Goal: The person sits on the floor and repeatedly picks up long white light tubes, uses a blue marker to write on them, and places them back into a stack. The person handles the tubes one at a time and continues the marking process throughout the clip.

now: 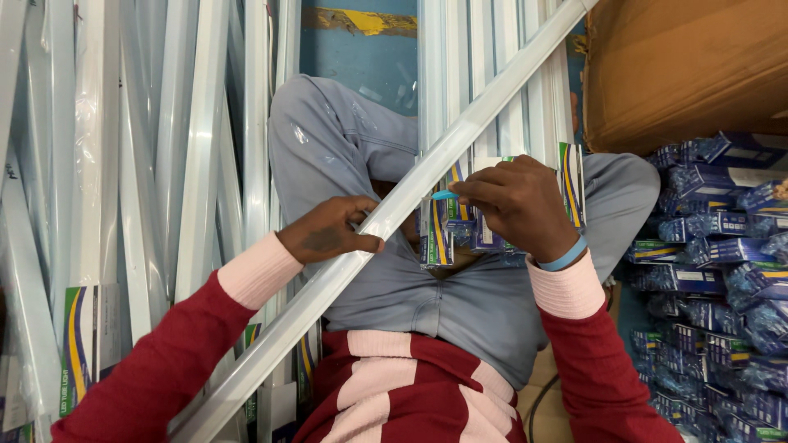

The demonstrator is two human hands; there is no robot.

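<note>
While you sit with your grey-trousered legs (386, 271) folded under you, a long white plastic-wrapped tube light (386, 221) runs across your lap on a diagonal, from about seven o'clock at the bottom edge up to one o'clock at the top. Your left hand (332, 238) is closed around this tube near its middle, thumb lying along the upper side and fingers curled beneath. Your right hand (517, 205) sits just at three o'clock of the tube, its fingertips pinched on a small light-blue piece (444, 195) that touches the tube's edge; what that piece is cannot be told. The same hand rests against a bundle of flat white cartons with blue, yellow and green stripes (460, 230), which stands upright between your knees. A light-blue band (565, 258) circles your right wrist above the pink cuff of your red sleeve.

At nine o'clock, a dense stack of white wrapped tube lights (148, 164) leans upright, with a striped carton end (78, 344) at its foot near eight o'clock. More tubes (484, 74) stand at twelve o'clock against a blue wall (361, 57). At two o'clock sits a large brown cardboard box (681, 74), and below it, from three to five o'clock, a heap of small blue boxes in clear wrap (714, 271).
</note>
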